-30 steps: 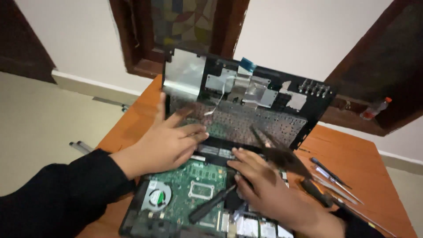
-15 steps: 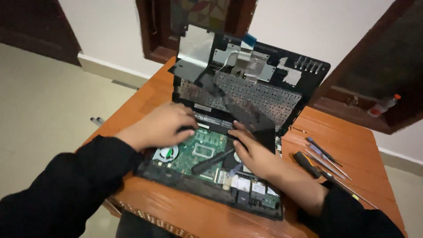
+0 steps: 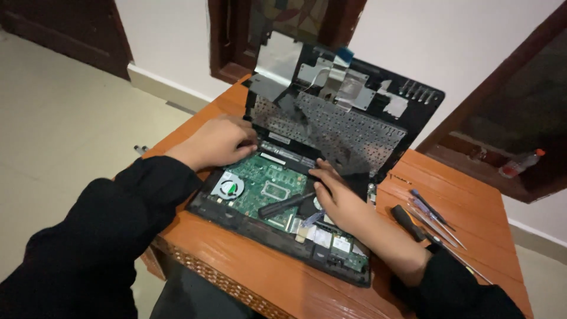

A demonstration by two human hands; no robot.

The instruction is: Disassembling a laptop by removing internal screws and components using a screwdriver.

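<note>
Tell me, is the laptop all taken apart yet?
Partly. The top cover with the keyboard is already lifted up, so the green circuit board and round fan show. Both hands are at the hinge edge: left hand, right hand. The board sits in the bottom case; screwdrivers lie beside it.

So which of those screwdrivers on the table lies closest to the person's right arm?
The black-handled screwdriver: it lies right beside the right forearm, thicker and darker than the slim blue-handled screwdrivers farther out on the orange table.
</note>
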